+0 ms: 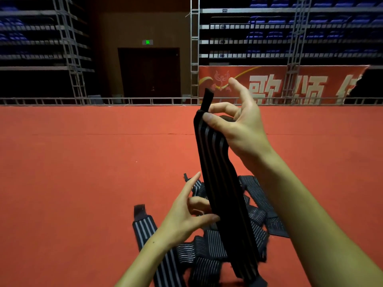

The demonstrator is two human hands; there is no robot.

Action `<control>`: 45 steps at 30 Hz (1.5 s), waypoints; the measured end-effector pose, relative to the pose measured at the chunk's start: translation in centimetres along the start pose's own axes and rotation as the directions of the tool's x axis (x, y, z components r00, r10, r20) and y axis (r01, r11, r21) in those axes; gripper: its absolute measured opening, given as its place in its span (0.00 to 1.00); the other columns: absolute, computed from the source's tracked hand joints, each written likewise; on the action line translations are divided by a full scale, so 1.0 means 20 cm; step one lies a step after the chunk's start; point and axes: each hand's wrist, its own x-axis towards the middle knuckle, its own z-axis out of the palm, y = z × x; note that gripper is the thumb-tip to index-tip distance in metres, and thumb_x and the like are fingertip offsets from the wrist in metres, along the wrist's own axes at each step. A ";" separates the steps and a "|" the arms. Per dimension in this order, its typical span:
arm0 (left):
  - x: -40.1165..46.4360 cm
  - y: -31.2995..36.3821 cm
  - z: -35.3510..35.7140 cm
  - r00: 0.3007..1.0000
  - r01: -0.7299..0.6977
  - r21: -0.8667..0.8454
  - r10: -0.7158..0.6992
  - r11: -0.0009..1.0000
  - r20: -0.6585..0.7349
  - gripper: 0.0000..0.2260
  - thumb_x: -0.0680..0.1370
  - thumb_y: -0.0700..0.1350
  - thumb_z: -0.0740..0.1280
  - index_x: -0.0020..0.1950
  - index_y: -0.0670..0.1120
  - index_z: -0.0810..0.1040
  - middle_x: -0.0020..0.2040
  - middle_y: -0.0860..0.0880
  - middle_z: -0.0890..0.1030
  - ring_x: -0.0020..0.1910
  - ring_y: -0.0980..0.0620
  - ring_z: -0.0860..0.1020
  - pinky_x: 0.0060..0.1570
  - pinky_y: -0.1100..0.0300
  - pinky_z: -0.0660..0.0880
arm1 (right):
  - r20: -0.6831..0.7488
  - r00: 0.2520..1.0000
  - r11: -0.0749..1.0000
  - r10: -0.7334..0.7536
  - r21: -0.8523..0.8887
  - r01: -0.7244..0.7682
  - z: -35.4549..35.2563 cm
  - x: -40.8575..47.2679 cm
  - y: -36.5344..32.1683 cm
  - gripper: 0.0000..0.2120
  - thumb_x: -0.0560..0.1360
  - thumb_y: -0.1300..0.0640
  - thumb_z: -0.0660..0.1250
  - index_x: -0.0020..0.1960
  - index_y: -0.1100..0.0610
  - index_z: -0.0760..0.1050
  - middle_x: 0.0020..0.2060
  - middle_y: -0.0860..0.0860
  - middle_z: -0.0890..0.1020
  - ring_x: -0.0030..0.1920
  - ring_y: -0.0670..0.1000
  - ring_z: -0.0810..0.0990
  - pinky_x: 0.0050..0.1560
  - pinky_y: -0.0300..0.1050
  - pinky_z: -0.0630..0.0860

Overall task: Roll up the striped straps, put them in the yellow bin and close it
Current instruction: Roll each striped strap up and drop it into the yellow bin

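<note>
While the right hand pinches the top of a long black grey-striped elastic strap to hang it straight for rolling, the left hand — fingers loosely spread — touches its middle, above the strap pile on the red floor.

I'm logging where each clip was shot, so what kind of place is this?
Probably an indoor arena or auditorium: tiered blue seats, a red carpeted floor, metal trusses and a red banner.

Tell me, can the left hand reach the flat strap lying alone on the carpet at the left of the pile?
Probably yes. The left hand holds nothing firmly, only touching the raised strap, and the flat strap lies uncovered on the carpet just beside that wrist.
</note>
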 end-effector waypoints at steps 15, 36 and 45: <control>-0.11 0.01 -0.06 0.983 -0.160 0.016 0.161 0.987 -0.083 0.43 0.82 0.37 0.74 0.84 0.69 0.55 0.47 0.40 0.86 0.48 0.39 0.85 0.60 0.50 0.80 | -0.203 0.977 0.986 -0.061 -0.161 0.028 -0.26 0.06 0.13 0.42 0.78 0.66 0.75 0.84 0.44 0.59 0.48 0.58 0.87 0.48 0.53 0.88 0.52 0.53 0.85; -0.23 0.14 -0.29 0.978 0.023 0.186 -0.061 0.982 0.200 0.24 0.87 0.45 0.66 0.81 0.62 0.69 0.55 0.47 0.82 0.54 0.50 0.78 0.60 0.52 0.74 | -0.391 0.919 0.986 0.055 -0.123 -0.111 -0.36 0.00 0.35 0.40 0.80 0.64 0.75 0.83 0.41 0.60 0.50 0.56 0.84 0.39 0.48 0.86 0.44 0.51 0.86; -0.26 0.12 -0.16 0.938 0.099 0.149 -0.142 0.984 0.316 0.19 0.84 0.37 0.70 0.73 0.51 0.80 0.73 0.50 0.81 0.75 0.50 0.77 0.77 0.47 0.70 | -0.396 0.917 0.990 0.056 -0.100 -0.103 -0.36 0.00 0.34 0.39 0.80 0.65 0.74 0.83 0.42 0.61 0.49 0.54 0.84 0.36 0.46 0.86 0.39 0.41 0.82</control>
